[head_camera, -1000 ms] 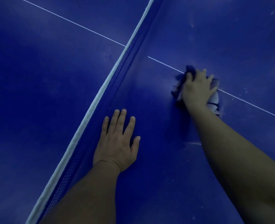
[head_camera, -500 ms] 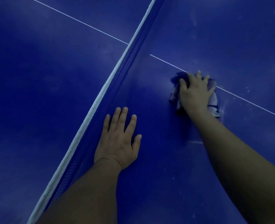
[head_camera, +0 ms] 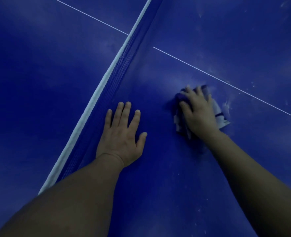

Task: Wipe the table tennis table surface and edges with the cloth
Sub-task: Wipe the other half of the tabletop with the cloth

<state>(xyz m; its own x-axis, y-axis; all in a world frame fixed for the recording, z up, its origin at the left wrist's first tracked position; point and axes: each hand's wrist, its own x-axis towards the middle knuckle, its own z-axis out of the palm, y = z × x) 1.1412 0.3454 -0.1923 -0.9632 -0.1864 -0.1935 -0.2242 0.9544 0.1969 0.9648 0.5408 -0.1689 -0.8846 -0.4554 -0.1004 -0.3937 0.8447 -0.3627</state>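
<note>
1. Pressing down on the cloth (head_camera: 221,115) is my right hand (head_camera: 198,113), palm on top and fingers curled over the bunched fabric, so it holds the cloth against the table (head_camera: 158,177).
2. Cloth sits directly under that hand; folds poke out at 3 o'clock and at 8 o'clock of the knuckles, and its far edge is blurred.
3. My left hand (head_camera: 122,135) lies flat on the blue surface at 9 o'clock of the cloth, fingers straight and slightly spread, holding nothing.
4. Net (head_camera: 114,79) runs just beside the left hand, at its 10 o'clock, white tape on top.
5. White centre line (head_camera: 227,82) passes at 1 o'clock of the cloth, near but not touching it.
6. Count: one cloth, two hands, one net, one table, one line showing on each side of the net.
7. Pale specks (head_camera: 227,105) lie on the surface just beside the cloth at 2 o'clock.
</note>
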